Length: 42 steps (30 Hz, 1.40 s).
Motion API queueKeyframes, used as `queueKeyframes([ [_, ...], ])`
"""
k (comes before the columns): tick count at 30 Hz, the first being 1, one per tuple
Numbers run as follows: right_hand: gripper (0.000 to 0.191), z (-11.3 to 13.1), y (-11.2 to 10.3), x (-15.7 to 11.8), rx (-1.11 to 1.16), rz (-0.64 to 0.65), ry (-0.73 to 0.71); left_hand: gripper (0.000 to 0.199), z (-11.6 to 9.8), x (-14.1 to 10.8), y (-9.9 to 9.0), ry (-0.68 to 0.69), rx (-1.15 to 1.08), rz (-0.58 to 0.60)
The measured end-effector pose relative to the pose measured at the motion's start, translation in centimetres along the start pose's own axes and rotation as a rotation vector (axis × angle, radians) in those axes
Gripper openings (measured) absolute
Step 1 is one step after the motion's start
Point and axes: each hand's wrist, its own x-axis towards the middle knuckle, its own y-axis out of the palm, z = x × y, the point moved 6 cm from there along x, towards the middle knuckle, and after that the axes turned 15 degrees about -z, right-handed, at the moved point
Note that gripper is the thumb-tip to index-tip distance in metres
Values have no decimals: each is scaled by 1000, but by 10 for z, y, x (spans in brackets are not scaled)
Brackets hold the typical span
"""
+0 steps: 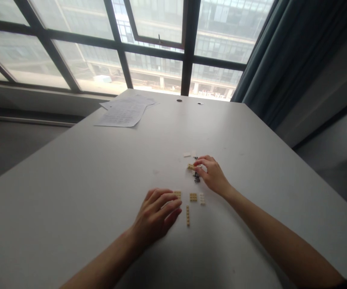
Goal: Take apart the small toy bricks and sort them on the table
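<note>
My right hand (212,173) has thumb and fingertips closed on a tan toy building-brick plate (190,166), above a small heap of dark grey pieces (196,177). My left hand (158,212) lies low over the table, its fingers stretched out and a little apart. Its fingertips partly cover a tan studded plate (177,193); whether they touch it I cannot tell. To the right of them lie a darker tan square plate (193,197) and a white studded plate (202,199). A long, narrow tan strip (188,216) with one row of studs lies nearer to me.
Flat white pieces (187,154) lie just beyond my right hand. Printed paper sheets (122,112) are spread at the far left of the white table (80,172). Two round holes are near its far edge, before a large window. A dark curtain (270,60) hangs at right.
</note>
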Motion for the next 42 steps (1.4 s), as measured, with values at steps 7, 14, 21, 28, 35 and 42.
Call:
queueKeyframes([
  [7,11,39,-15,-62,309,156,137,32,-2,-3,-3,-53,78,-117],
  [14,11,53,-13,-79,366,163,129,23,-6,-4,-4,-23,38,-110],
  [21,22,53,-15,-85,404,122,75,21,-6,-1,-7,-35,59,-126],
  [28,13,51,-11,-86,458,111,156,18,-4,-2,-6,-46,83,-84],
  [35,16,46,-2,-90,665,204,348,25,-8,-1,-7,-8,71,-106],
  [42,23,45,-4,-90,676,165,351,18,-7,-3,-5,-48,33,-76],
])
